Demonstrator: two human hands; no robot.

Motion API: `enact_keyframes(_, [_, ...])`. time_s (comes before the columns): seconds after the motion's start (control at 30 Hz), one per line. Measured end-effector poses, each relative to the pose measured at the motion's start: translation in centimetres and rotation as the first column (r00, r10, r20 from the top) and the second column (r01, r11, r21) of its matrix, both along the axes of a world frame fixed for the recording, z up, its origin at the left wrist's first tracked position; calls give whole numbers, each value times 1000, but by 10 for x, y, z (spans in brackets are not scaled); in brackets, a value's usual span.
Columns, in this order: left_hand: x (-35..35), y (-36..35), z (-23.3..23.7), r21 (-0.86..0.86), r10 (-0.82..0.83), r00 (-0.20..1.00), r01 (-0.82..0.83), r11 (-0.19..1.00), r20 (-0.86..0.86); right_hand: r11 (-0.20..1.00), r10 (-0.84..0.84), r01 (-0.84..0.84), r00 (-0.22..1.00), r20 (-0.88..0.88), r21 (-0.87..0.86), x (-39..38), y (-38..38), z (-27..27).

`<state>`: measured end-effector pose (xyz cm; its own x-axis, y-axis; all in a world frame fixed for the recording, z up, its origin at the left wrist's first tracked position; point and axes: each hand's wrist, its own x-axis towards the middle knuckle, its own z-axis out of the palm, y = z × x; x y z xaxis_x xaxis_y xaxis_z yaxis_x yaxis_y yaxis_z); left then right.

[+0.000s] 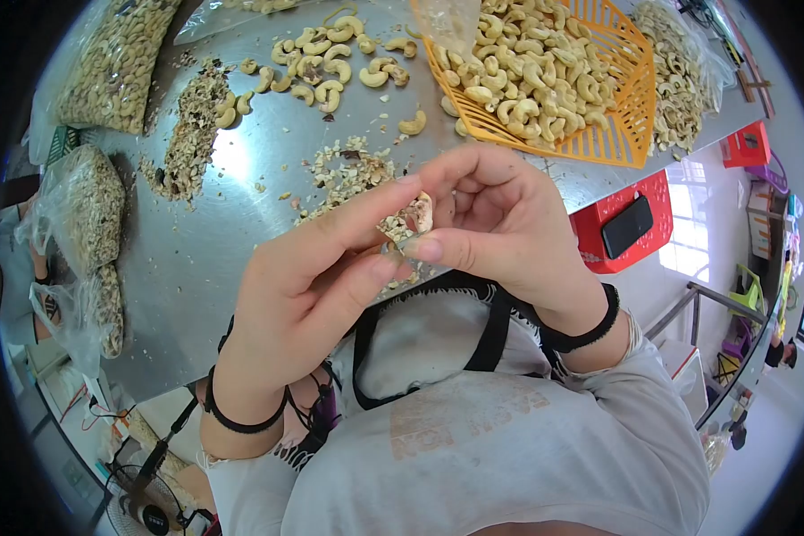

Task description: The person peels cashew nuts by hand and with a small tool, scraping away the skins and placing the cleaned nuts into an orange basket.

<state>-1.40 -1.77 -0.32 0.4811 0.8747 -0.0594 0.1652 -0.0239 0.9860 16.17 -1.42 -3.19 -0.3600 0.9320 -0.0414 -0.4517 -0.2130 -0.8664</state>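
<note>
Clear plastic wraps the bag of whole nuts on our metal table, far left of the orange basket. Nearer us, still well left of that basket, we see bagged crumbs, then a brown crumb heap. Loose cashews lie left of the basket, with pale chips nearer us. Our left hand has thumb and forefinger closed around one side of the broken, reddish-skinned cashew, which we hold above the table, near the basket's left front. Our right hand pinches its other side, fingers curled. Whole cashews fill the basket; just beyond its near edge, a black phone rests on a red stool. Right beside the basket sits a bag of pale nut pieces.
</note>
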Motion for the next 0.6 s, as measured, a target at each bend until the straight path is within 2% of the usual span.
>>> enact_keyframes(0.17, [-3,2,1,-35,-40,998,42,999,58,999,2,-2,1000,6,-32,-1,-2,1])
enact_keyframes(0.23, [-4,3,2,-54,-70,994,74,996,82,1000,-28,29,998,60,-12,-1,-2,3])
enact_keyframes(0.33, [-2,3,-1,40,-60,998,60,997,-7,993,-89,78,988,127,85,-2,-3,1])
enact_keyframes(0.4, [0,4,-7,303,-1,997,23,953,-75,991,-100,86,985,143,98,-3,-4,1])
enact_keyframes(0.53, [0,3,-8,351,31,983,35,936,-179,988,-115,91,973,200,122,-6,-4,-2])
enact_keyframes(0.6, [3,2,-13,482,119,977,-19,876,-177,993,-102,91,979,175,72,-7,-3,0])
